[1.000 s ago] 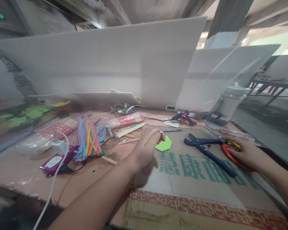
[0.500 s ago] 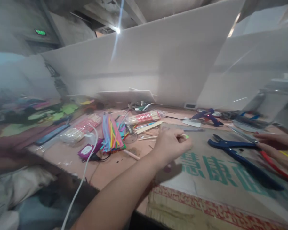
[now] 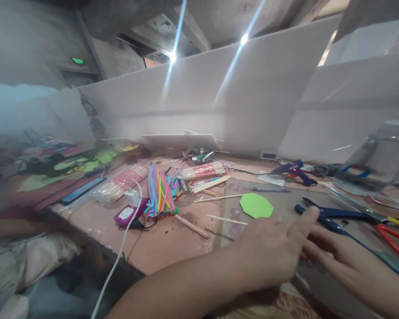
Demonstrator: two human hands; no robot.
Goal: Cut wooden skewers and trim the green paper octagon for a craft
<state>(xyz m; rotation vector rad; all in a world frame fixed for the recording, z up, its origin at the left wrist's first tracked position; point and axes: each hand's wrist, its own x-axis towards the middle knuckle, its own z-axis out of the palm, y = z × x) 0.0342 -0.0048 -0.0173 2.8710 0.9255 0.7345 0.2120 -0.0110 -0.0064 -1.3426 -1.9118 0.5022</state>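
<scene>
My left hand [image 3: 271,246] reaches across the cardboard, index finger extended and the other fingers curled down out of sight. Against its fingertips come the stretched fingers of my right hand [image 3: 341,257]; anything between the hands is hidden. Just beyond my left hand lies a bright green paper octagon [image 3: 256,205]. A thin wooden stick [image 3: 226,219] points towards it from the left, and another stick [image 3: 218,198] reaches its upper left edge. Behind my hands are blue-handled pliers [image 3: 335,213]. Scissors with red handles [image 3: 394,239] rest beside my right hand.
A purple glue gun [image 3: 294,171] with a red light stands at the back right. On the left are colourful pipe cleaners [image 3: 160,190], bagged sticks [image 3: 119,185], a purple power adapter [image 3: 125,216] and a white cable [image 3: 119,248]. A pen [image 3: 271,189] lies on the cardboard [image 3: 232,186].
My left hand has moved right and nearer, uncovering the green octagon and the sticks. My right hand has come left, away from the scissors, to meet it. The view has shifted slightly.
</scene>
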